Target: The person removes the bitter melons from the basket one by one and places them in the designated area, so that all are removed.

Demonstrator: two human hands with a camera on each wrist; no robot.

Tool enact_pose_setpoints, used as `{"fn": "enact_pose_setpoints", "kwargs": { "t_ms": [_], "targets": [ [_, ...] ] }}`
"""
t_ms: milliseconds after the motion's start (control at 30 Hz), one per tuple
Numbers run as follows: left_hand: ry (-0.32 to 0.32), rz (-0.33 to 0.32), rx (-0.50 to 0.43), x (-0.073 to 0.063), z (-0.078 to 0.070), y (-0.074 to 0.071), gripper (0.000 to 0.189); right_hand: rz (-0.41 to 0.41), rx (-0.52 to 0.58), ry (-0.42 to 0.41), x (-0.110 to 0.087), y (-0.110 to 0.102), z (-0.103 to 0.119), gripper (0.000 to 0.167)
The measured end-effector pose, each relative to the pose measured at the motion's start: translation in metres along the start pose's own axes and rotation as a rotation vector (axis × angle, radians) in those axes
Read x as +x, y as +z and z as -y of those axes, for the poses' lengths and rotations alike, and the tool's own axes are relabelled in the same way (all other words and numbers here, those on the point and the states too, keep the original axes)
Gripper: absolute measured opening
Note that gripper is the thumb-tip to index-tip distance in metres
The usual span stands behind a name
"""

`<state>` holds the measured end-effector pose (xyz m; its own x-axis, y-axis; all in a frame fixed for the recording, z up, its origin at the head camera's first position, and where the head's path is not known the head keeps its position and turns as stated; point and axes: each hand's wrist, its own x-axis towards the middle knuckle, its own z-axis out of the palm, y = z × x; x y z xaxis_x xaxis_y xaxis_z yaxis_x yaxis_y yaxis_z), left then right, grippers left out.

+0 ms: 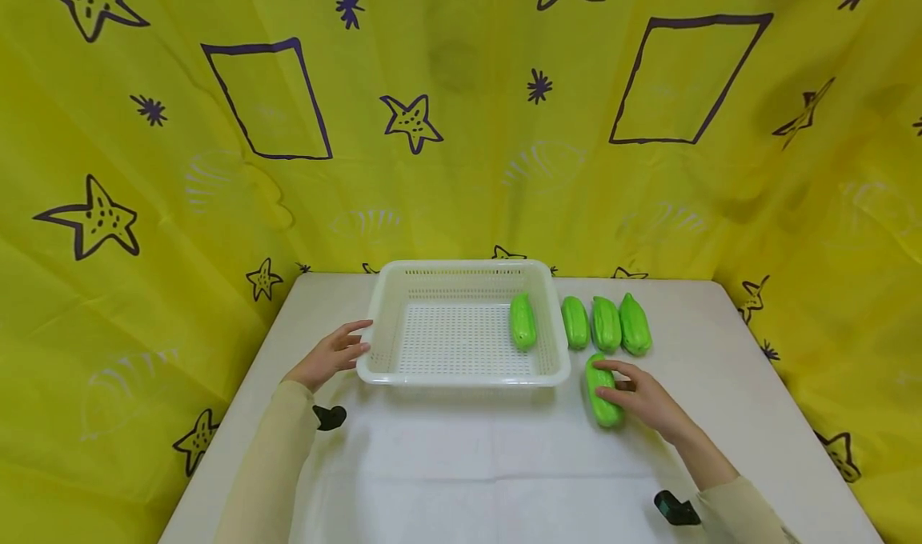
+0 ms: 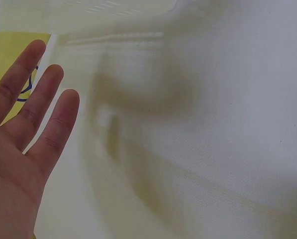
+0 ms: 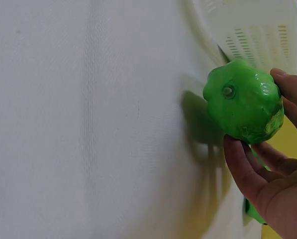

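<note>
My right hand pinches a bright green ridged gourd between thumb and fingers, over the table right of the basket. The right wrist view shows the gourd's rounded end with a small stem nub, and the fingers on its far side. At the left end of the white plastic basket, my left hand has its fingertips right at the rim. Its fingers look extended in the left wrist view, with nothing gripped. Inside the basket, toward its right wall, lies another green gourd.
Behind my right hand, three more green gourds lie side by side, right of the basket. A white cloth covers the table in front. Yellow curtains with drawn stars close in the back and both sides.
</note>
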<state>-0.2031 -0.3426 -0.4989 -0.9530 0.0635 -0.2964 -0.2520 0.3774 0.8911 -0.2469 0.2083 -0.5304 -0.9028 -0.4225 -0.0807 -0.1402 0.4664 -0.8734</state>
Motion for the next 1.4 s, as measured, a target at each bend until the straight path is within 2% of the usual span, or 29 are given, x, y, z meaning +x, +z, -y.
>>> {"fn": "enact_pose_setpoints", "kwargs": {
  "t_ms": [200,467,767,1033,1400],
  "targets": [
    [0.009,0.006,-0.004,-0.002,-0.002,0.0,0.066,-0.009,-0.068,-0.026,0.007,0.006,-0.005,0.048],
    [0.01,0.005,0.001,-0.003,-0.003,0.001,0.066,-0.037,-0.087,-0.066,0.016,0.006,-0.009,0.048],
    [0.0,0.005,-0.001,0.0,0.0,0.0,0.068,-0.045,-0.052,-0.055,0.021,0.006,-0.009,0.05],
    [0.008,0.008,0.002,-0.002,-0.002,-0.001,0.068,-0.041,-0.006,-0.036,0.02,0.006,-0.007,0.051],
    [0.005,0.004,0.002,0.0,-0.001,-0.001,0.068,-0.054,0.03,-0.057,0.022,0.009,-0.011,0.05]
  ]
}}
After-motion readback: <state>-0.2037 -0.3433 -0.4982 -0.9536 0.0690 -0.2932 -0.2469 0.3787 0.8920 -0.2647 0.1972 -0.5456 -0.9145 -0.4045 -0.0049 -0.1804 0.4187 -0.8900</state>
